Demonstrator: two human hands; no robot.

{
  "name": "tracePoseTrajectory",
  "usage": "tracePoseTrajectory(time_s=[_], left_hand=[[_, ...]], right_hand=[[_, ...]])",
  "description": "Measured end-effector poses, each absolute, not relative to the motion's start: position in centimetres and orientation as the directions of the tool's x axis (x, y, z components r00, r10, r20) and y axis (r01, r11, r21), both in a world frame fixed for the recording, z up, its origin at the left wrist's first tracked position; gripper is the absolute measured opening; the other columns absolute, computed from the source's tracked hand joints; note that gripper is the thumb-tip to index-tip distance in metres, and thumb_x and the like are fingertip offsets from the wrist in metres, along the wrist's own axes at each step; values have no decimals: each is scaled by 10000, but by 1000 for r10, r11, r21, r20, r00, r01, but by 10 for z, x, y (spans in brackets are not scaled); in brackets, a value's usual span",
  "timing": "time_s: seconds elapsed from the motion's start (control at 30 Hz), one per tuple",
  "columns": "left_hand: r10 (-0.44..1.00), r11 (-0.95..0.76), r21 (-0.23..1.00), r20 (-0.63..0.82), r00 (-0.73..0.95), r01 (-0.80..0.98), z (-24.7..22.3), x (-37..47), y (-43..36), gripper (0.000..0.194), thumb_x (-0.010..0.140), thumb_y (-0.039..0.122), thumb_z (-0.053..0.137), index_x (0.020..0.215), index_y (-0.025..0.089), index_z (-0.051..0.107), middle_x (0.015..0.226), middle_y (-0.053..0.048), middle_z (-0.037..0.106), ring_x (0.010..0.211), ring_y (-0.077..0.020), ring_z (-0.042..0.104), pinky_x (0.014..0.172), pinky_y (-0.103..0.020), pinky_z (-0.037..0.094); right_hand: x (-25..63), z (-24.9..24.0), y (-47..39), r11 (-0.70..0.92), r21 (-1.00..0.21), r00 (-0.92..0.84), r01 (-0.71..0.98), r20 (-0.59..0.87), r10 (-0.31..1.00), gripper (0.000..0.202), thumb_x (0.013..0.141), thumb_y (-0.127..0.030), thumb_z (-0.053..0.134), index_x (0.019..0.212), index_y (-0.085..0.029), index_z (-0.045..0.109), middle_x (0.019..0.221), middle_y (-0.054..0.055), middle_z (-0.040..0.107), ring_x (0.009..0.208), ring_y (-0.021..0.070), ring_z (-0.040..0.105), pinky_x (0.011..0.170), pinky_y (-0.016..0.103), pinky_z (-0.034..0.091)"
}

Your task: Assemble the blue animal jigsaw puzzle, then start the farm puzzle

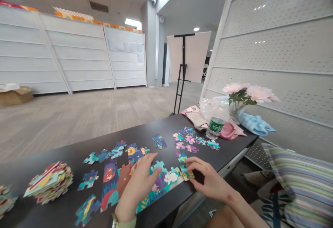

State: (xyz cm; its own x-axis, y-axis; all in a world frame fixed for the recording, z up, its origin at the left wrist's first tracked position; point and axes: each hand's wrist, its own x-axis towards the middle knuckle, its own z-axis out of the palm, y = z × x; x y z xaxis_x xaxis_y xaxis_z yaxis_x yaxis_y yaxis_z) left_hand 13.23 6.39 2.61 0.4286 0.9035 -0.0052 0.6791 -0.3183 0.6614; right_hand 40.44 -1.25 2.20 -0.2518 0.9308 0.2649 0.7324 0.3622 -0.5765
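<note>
A partly joined jigsaw picture [169, 177] with a white rabbit and plants lies on the dark table [104, 139]. My left hand [143, 177] rests over the middle of the picture, fingers apart and palm down. At the picture's right end, my right hand [204, 176] has its thumb and fingers closed on a yellow and teal puzzle piece [186, 173]. Just above that piece lies another teal and purple piece [181, 156]. Loose pieces [88, 180] are scattered left of the picture, and more pieces [189, 139] are grouped beyond my right hand.
Stacked pieces [52, 183] stand on the table's left side. At the right end are a water bottle [215, 125], a flower vase [235, 112], pink cloth [229, 131] and blue cloth [255, 124]. A striped cushion [304, 183] is at the lower right.
</note>
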Motion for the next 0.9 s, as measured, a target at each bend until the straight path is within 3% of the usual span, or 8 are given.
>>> tracePoseTrajectory(time_s=[0.13,0.3,0.53,0.7,0.9], left_hand=[[902,-322,668,0,432,671,27,132,65,550,888,386,463,1408,210,505,1469,-74,486,1387,-258,386,1159,-420,281],[902,-328,638,-7,431,696,31,148,56,515,882,329,487,1389,250,526,1459,-56,491,1378,-262,378,1161,-447,261],[703,-591,642,111,703,489,28,190,30,384,870,279,539,1238,338,633,1511,50,415,1440,-303,198,1185,-505,181],[673,-608,650,119,730,455,24,195,27,381,863,244,525,1215,338,637,1361,36,556,1371,-283,284,1157,-472,241],[675,-577,665,62,735,474,24,185,26,414,854,246,515,1231,378,622,1396,69,517,1358,-279,276,1141,-457,244]], right_hand=[[407,20,-5,335,-576,-228,746,252,940,308,767,-168,613,1066,-242,624,1353,119,565,1243,274,550,1057,413,434],[411,19,-4,343,-591,-236,730,254,938,281,797,-156,582,1059,-244,627,1239,110,639,1176,256,584,1019,401,464],[419,15,31,364,-582,-219,727,306,926,340,886,-175,490,1178,-231,657,1289,108,632,1232,262,549,1086,481,401],[425,14,76,397,-583,-350,709,198,916,414,820,-265,676,1231,-226,646,1290,101,648,1228,283,564,1075,470,416],[428,19,91,403,-552,-412,730,115,904,441,775,-232,734,1206,-223,643,1251,89,648,1176,267,576,1031,419,439]])
